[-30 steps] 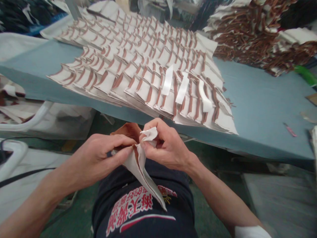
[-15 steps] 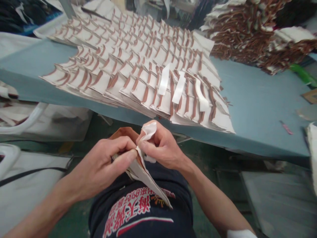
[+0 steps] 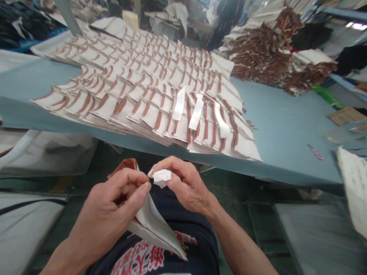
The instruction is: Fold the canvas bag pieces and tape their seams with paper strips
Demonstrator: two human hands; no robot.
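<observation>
Pinching the brown-and-white fabric piece [image 3: 156, 223] in your left hand [image 3: 114, 206] before your dark garment [image 3: 202, 229], and a white scrap [image 3: 162, 176] in your right hand [image 3: 187, 185], you seem to be working the piece's edge, which likely calls for a steady left grip.

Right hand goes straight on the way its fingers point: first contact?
Most likely the left hand, close ahead of the right hand; depth between them is hard to judge.
</observation>
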